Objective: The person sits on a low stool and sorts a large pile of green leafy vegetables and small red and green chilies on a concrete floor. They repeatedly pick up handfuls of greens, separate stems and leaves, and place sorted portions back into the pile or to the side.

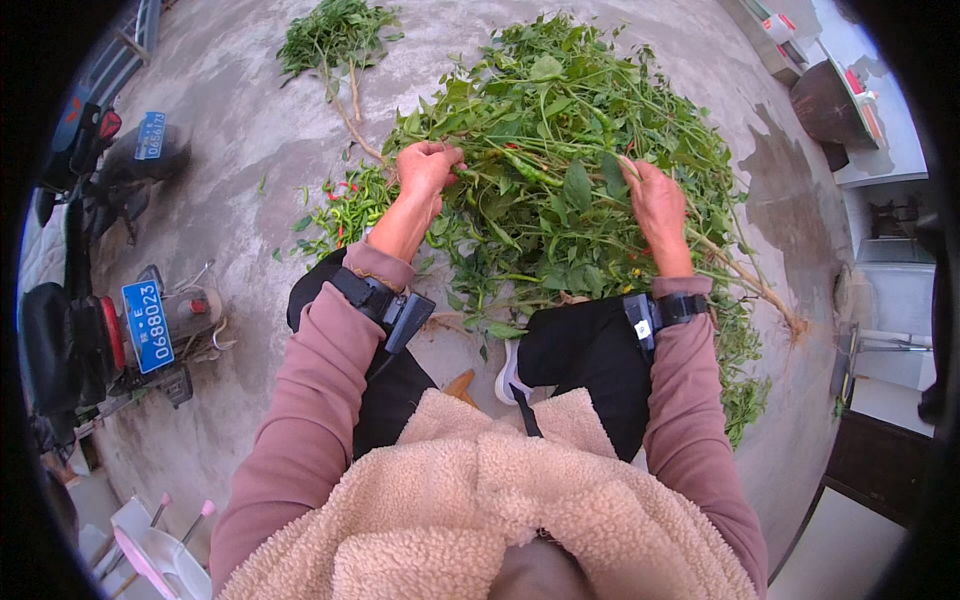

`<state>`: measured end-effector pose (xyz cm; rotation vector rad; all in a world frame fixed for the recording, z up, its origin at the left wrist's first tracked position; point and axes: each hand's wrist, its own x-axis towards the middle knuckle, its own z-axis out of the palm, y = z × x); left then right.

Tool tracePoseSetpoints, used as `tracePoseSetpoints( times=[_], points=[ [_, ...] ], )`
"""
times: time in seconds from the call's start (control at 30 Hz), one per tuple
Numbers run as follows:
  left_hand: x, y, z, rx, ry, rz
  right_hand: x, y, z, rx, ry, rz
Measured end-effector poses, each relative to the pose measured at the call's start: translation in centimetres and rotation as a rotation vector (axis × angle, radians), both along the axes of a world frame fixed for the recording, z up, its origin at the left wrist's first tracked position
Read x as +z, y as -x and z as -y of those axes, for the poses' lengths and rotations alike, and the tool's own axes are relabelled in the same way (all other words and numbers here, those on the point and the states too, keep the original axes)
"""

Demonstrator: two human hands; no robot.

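A large heap of uprooted chilli pepper plants (570,247) lies on the ground before me, leafy, with green and a few red peppers among the stems. My left hand (424,174) is at the heap's left side, its fingertips pinched on the plant; what exactly lies between them is hidden. A cluster of green chilli peppers (534,171) hangs between my hands. At the right, my right hand (657,201) pinches a thin green stem of the plant between thumb and fingers. Picked green and red chilli peppers (356,208) form a pile on the floor beside my left forearm.
One separate pepper plant (337,37) lies at the upper left. A bare root (796,325) sticks out at right. Two scooters, one with a black seat (52,360), stand left on the concrete floor (247,360). A large dark basin (829,101) is at upper right.
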<state>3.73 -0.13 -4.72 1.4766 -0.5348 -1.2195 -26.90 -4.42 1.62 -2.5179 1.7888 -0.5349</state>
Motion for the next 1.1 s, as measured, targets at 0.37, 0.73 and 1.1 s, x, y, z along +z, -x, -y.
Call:
tracePoseSetpoints(
  times=[0.37,0.73,1.1],
  points=[
    [0.9,-1.8,-0.2,0.387,0.189,-0.030,-0.3,1.7,0.4,-0.162,-0.060,0.061],
    [1.3,1.2,0.9,-0.075,-0.084,-0.164,0.4,-0.1,-0.2,0.027,-0.023,0.139],
    [0.9,-0.3,1.6,-0.077,-0.185,-0.560,0.0,0.0,0.0,-0.035,-0.083,0.152]
  ],
)
